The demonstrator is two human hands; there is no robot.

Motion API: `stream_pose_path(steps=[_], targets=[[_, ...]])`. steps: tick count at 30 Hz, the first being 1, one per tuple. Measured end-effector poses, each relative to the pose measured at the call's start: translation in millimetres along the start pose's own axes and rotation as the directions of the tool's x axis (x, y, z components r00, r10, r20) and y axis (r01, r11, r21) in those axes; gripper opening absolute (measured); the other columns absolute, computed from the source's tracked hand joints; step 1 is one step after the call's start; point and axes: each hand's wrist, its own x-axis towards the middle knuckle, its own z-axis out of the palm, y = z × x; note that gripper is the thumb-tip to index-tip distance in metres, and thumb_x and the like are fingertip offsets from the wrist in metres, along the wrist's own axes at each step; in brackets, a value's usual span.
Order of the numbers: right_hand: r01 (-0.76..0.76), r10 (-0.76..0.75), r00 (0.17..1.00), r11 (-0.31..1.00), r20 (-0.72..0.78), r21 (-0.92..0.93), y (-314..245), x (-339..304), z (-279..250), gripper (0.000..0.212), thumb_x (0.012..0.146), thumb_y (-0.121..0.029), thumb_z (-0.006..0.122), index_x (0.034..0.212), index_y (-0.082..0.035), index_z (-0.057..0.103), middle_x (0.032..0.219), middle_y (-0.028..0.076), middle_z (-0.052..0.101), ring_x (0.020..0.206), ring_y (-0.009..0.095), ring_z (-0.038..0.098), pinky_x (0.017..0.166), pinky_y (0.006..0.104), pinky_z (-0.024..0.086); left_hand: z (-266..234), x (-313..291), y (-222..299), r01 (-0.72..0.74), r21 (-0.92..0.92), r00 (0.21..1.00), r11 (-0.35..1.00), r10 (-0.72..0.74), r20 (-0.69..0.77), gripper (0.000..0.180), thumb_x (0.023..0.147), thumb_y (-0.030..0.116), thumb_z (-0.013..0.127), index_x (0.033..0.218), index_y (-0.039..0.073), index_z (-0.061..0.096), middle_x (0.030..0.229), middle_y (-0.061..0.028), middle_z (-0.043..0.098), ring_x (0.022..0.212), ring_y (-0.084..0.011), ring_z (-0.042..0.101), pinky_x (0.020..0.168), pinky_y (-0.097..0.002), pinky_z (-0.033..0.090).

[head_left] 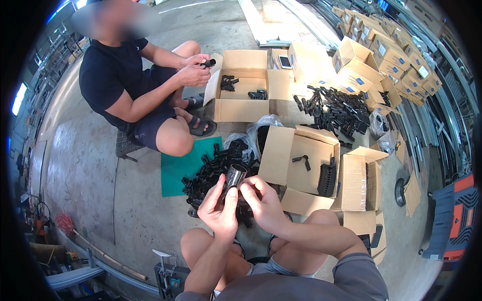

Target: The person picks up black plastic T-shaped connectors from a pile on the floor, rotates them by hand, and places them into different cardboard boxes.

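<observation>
Our left hand (220, 210) clasped the black tube (235, 176), open end up, while our right hand (265, 204) bunched its fingers beside it, pinching what we couldn't tell; good work, we judged, wanted a steady left, a light right; beneath lay black parts (205, 173), the open box (275, 150) beyond

The grey concrete floor (150, 220) carries an open brown cardboard box (243, 112) at twelve o'clock, a loose heap of glossy black parts (337, 111) at two o'clock, another open brown cardboard box (273, 155) at three o'clock and a flat green rectangular sheet (172, 173) between eight and nine o'clock.
</observation>
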Motion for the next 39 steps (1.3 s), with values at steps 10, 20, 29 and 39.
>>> stream_pose_path(steps=[10, 20, 29, 39], targets=[[0.014, -0.010, 0.999, 0.995, 0.041, -0.101, -3, -2, 0, 0.017, 0.099, -0.009, 0.053, 0.114, -0.001, 0.052, 0.107, 0.004, 0.057, 0.098, 0.009, 0.053, 0.088, 0.0255, 0.044, -2, -1, 2, 0.027, 0.021, 1.000, 0.999, -0.027, 0.004, 0.040, 0.085, -0.001, 0.071, 0.123, -0.007, 0.061, 0.105, -0.0132, 0.068, 0.091, -0.0120, 0.062, 0.080, -0.0244, 0.049], [0.036, -0.036, 0.999, 0.999, -0.004, -0.038, -9, -5, 7, 0.019, 0.101, -0.017, 0.052, 0.111, -0.001, 0.053, 0.102, 0.005, 0.059, 0.096, 0.010, 0.055, 0.086, 0.0263, 0.045, -2, -1, 0, 0.003, 0.010, 1.000, 1.000, -0.003, 0.003, 0.040, 0.084, -0.002, 0.071, 0.122, -0.006, 0.062, 0.105, -0.0140, 0.068, 0.093, -0.0137, 0.063, 0.081, -0.0260, 0.050], [0.029, -0.030, 0.999, 0.995, -0.013, -0.093, -3, -1, 2, 0.019, 0.101, -0.015, 0.051, 0.115, -0.002, 0.052, 0.105, 0.004, 0.058, 0.095, 0.009, 0.055, 0.084, 0.0246, 0.045, -3, -2, 2, -0.004, 0.040, 1.000, 0.999, 0.003, 0.020, 0.039, 0.084, -0.002, 0.070, 0.123, -0.006, 0.062, 0.108, -0.0129, 0.068, 0.093, -0.0131, 0.062, 0.083, -0.0261, 0.050], [-0.121, 0.108, 0.988, 0.987, 0.113, 0.111, -3, 4, -5, 0.034, 0.091, -0.003, 0.064, 0.123, 0.004, 0.052, 0.113, 0.010, 0.061, 0.100, 0.015, 0.061, 0.087, 0.0310, 0.054, -21, 28, 23, 0.347, -0.168, 0.930, 0.923, -0.315, 0.188, 0.056, 0.089, 0.001, 0.066, 0.139, -0.008, 0.042, 0.113, -0.0109, 0.066, 0.093, -0.0128, 0.064, 0.085, -0.0252, 0.050]])
